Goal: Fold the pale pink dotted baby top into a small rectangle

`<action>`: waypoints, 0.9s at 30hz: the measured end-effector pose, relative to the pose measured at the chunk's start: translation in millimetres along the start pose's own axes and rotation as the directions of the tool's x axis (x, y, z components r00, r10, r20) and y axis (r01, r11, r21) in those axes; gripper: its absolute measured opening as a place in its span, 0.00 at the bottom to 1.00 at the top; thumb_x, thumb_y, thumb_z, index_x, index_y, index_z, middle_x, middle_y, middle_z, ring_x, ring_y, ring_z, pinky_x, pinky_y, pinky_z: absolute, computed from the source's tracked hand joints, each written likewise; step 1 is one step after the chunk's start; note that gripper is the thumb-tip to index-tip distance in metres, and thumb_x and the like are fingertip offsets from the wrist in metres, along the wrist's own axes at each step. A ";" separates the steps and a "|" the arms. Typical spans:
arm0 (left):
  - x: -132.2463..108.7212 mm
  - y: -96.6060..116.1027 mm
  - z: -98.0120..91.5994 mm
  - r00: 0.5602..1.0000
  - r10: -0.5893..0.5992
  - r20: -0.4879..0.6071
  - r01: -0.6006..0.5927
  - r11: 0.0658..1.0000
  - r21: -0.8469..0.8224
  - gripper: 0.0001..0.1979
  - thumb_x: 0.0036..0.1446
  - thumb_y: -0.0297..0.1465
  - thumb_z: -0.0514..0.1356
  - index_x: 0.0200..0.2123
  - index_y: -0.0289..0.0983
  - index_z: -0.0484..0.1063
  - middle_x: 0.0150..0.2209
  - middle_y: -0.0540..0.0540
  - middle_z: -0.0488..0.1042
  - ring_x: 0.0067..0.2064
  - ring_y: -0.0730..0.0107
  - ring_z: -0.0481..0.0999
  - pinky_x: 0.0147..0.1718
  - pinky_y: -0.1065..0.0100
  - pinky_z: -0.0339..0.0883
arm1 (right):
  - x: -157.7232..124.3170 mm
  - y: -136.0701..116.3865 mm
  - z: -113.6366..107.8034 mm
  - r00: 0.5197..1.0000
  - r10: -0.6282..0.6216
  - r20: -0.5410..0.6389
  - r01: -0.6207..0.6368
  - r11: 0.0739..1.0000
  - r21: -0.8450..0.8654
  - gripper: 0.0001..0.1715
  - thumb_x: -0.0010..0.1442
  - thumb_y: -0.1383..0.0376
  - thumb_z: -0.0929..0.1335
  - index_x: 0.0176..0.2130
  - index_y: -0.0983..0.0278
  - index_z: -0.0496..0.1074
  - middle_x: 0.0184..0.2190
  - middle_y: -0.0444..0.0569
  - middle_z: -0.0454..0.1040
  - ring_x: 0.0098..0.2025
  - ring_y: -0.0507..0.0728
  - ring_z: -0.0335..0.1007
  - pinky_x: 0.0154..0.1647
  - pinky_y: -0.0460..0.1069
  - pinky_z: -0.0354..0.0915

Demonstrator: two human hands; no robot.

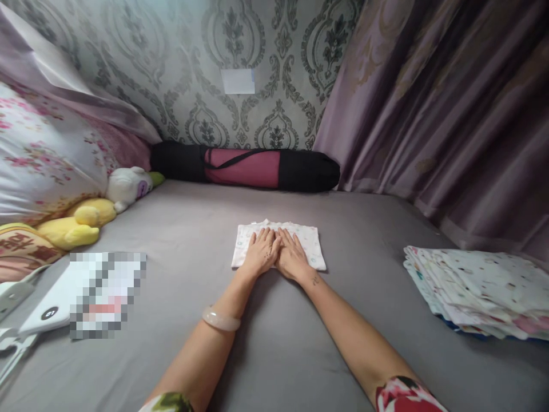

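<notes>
A folded white cloth (315, 246) with small faint prints lies flat on the grey sheet (184, 240) in the middle of the view. My left hand (261, 252) rests palm down on its left half, fingers stretched forward. Beside it, touching at the thumbs, my right hand (292, 253) lies flat on the right half of the cloth. Neither hand grips anything. The cloth's middle is hidden under both hands.
A stack of folded printed cloths (480, 286) stands at the right. A black and red long bag (244, 167) lies along the wall. Plush toys (68, 226), a white device (55, 303) and a partly blurred flat item (109, 292) are at the left.
</notes>
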State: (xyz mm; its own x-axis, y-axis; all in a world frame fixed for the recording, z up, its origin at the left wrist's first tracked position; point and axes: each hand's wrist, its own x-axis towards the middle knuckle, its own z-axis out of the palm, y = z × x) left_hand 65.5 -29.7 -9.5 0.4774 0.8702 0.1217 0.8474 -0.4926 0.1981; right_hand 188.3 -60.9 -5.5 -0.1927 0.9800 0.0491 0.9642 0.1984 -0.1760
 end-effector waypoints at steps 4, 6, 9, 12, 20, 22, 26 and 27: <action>1.8 -6.0 5.9 0.999 0.030 -0.020 -0.030 1.000 0.004 0.24 0.69 0.33 0.37 0.61 0.37 0.61 0.64 0.38 0.60 0.66 0.60 0.56 0.63 0.50 0.49 | 0.3 -2.3 0.8 1.000 -0.005 0.024 0.005 1.000 0.001 0.35 0.66 0.61 0.55 0.67 0.72 0.51 0.69 0.58 0.45 0.71 0.62 0.37 0.69 0.59 0.37; 4.0 -7.3 7.4 0.999 0.024 -0.045 -0.025 1.000 -0.008 0.23 0.69 0.33 0.37 0.61 0.38 0.61 0.64 0.39 0.61 0.65 0.61 0.57 0.63 0.50 0.50 | 2.4 -3.0 0.5 1.000 -0.031 -0.006 0.031 1.000 -0.006 0.36 0.65 0.61 0.56 0.67 0.72 0.50 0.69 0.58 0.44 0.71 0.62 0.35 0.69 0.59 0.35; 6.7 -7.4 7.4 0.996 -0.029 -0.088 0.027 0.999 -0.029 0.24 0.69 0.34 0.36 0.62 0.38 0.59 0.64 0.40 0.61 0.65 0.63 0.58 0.62 0.51 0.52 | 7.3 -5.3 1.8 0.995 -0.092 -0.026 0.092 0.996 -0.017 0.38 0.64 0.61 0.58 0.68 0.72 0.47 0.70 0.57 0.42 0.71 0.62 0.33 0.69 0.59 0.33; 6.6 -8.6 6.2 0.994 -0.042 -0.098 0.044 0.999 0.009 0.24 0.69 0.33 0.37 0.62 0.38 0.59 0.65 0.40 0.59 0.65 0.62 0.57 0.62 0.52 0.53 | 11.0 -6.1 5.0 0.993 -0.118 0.027 0.118 0.993 -0.005 0.38 0.63 0.62 0.59 0.68 0.72 0.47 0.69 0.56 0.44 0.71 0.62 0.36 0.69 0.59 0.35; 4.6 -16.0 4.1 0.983 -0.161 -0.086 0.167 0.984 0.069 0.26 0.68 0.36 0.40 0.64 0.33 0.57 0.65 0.36 0.58 0.68 0.55 0.53 0.64 0.48 0.47 | 11.8 3.6 7.3 0.993 0.039 -0.108 -0.034 0.998 0.050 0.33 0.68 0.61 0.52 0.66 0.74 0.53 0.68 0.56 0.48 0.70 0.60 0.38 0.69 0.58 0.33; 5.0 -17.3 4.5 0.985 -0.172 -0.032 0.174 0.981 0.085 0.27 0.68 0.37 0.41 0.64 0.32 0.57 0.66 0.36 0.56 0.68 0.53 0.51 0.64 0.47 0.46 | 12.1 6.0 7.2 0.996 0.042 -0.080 -0.036 0.997 0.064 0.34 0.68 0.59 0.52 0.66 0.75 0.53 0.68 0.56 0.49 0.70 0.60 0.39 0.69 0.58 0.35; 6.4 -20.6 5.3 0.986 -0.160 -0.041 0.163 0.983 0.090 0.26 0.68 0.38 0.40 0.63 0.32 0.58 0.66 0.35 0.57 0.68 0.53 0.52 0.64 0.47 0.47 | 12.4 13.0 5.6 0.992 0.071 -0.103 -0.064 0.996 0.068 0.34 0.69 0.59 0.51 0.67 0.74 0.52 0.69 0.56 0.47 0.71 0.60 0.37 0.69 0.58 0.33; 7.0 -22.0 5.5 0.986 -0.158 -0.056 0.163 0.983 0.086 0.26 0.68 0.38 0.40 0.63 0.32 0.59 0.66 0.36 0.57 0.67 0.54 0.53 0.64 0.47 0.47 | 12.3 15.4 5.0 0.990 0.096 -0.108 -0.089 0.994 0.066 0.34 0.69 0.59 0.51 0.67 0.74 0.51 0.69 0.56 0.47 0.71 0.60 0.37 0.69 0.59 0.33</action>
State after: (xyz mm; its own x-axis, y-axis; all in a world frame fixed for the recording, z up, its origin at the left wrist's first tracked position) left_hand 51.5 -12.8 -18.3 0.3234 0.9353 0.1435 0.9307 -0.3418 0.1304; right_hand 199.9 -45.7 -12.6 -0.0784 0.9873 0.1378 0.9634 0.1106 -0.2442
